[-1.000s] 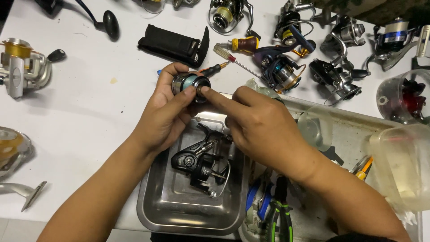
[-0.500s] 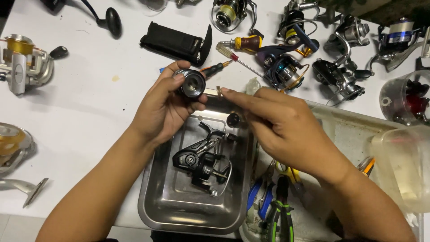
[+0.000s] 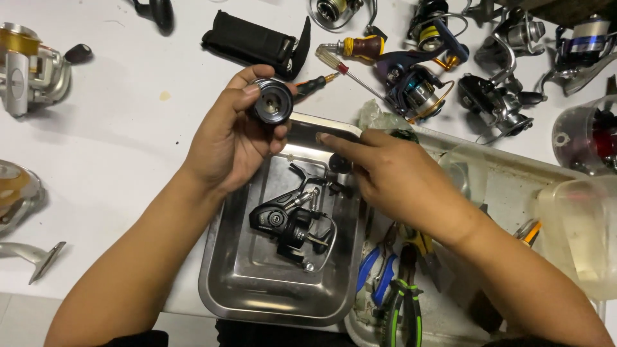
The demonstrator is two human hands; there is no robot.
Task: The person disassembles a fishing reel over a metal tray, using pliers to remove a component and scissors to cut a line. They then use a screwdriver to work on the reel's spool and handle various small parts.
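Note:
My left hand (image 3: 225, 144) grips a small black round spool (image 3: 271, 101) above the far edge of a steel tray (image 3: 257, 302), its hollow end facing up at me. To the right, my right hand (image 3: 395, 183) reaches over the tray and pinches a small black knob (image 3: 339, 164) under its fingertips. The two hands are apart. A black fishing reel body (image 3: 292, 225) with its bail wire lies in the middle of the tray, just below both hands.
Several fishing reels (image 3: 411, 90) lie along the far side of the white table, with a black pouch (image 3: 257, 42) and screwdrivers (image 3: 360, 46). Pliers (image 3: 405, 302) and clear plastic containers (image 3: 578, 225) fill a bin at right. Silver-gold reels (image 3: 26, 67) lie at left.
My right hand has drawn away from the spool and down over the tray with the small knob. My left hand has turned the spool so its open end faces up.

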